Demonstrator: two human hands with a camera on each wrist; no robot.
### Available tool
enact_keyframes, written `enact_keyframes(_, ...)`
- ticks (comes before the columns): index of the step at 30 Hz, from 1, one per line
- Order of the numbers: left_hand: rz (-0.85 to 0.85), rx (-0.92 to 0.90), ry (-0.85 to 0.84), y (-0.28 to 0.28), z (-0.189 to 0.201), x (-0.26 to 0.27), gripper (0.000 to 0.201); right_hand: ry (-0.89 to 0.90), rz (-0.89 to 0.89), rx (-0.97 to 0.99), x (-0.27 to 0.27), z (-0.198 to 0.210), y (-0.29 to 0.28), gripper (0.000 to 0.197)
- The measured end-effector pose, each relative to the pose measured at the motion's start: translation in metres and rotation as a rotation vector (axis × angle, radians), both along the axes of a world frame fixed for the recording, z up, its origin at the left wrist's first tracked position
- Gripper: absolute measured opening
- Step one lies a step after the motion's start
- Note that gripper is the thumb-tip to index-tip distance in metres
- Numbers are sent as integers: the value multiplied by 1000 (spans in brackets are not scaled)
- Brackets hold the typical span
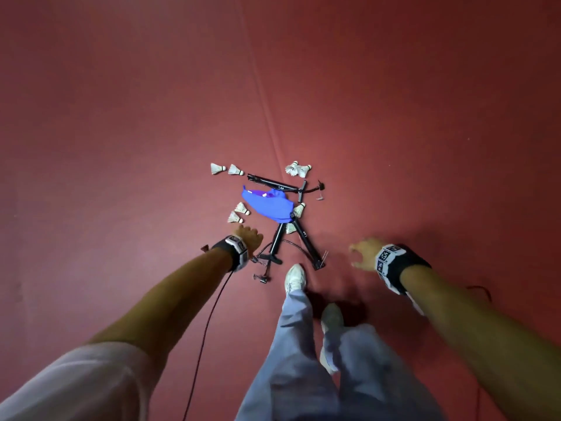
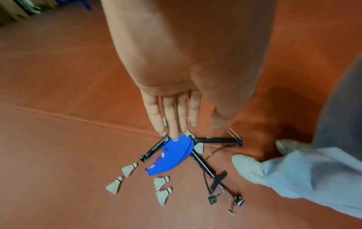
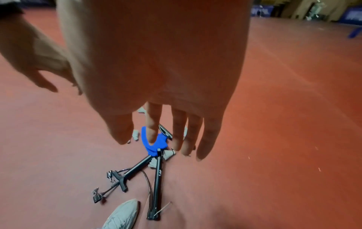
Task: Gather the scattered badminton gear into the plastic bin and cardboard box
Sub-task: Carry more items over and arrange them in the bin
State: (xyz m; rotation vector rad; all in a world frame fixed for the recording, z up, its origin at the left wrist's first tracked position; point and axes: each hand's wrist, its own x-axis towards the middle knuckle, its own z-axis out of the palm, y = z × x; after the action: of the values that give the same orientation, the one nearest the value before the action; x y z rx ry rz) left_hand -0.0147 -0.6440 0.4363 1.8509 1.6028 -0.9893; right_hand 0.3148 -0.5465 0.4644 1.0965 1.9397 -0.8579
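My left hand (image 1: 247,235) and right hand (image 1: 364,253) hang empty, fingers straight and loosely spread. Just beyond them on the red floor (image 1: 121,132): black folding poles (image 1: 306,243), blue fabric piece (image 1: 270,205), white feather shuttlecocks (image 1: 235,170).

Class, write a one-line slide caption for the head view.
Both empty hands, left and right, reach toward shuttlecocks, black poles and blue cloth on red floor.
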Motion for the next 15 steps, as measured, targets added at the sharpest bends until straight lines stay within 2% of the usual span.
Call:
enact_keyframes(4, 38, -93, -9, -1, -96, 0, 42, -58, -54, -29, 7, -80, 14, 39)
enact_keyframes(9, 272, -75, -80, 12, -209, 5, 39, -18, -1, -64, -12, -196, 35, 47)
enact_keyframes(12, 347, -16, -140, 31, -286, 2, 65, 32, 41, -57, -27, -276, 53, 50)
enact_keyframes(15, 317, 90, -136, 56, -367, -4, 63, 72, 63, -55, -41, -368, 68, 52)
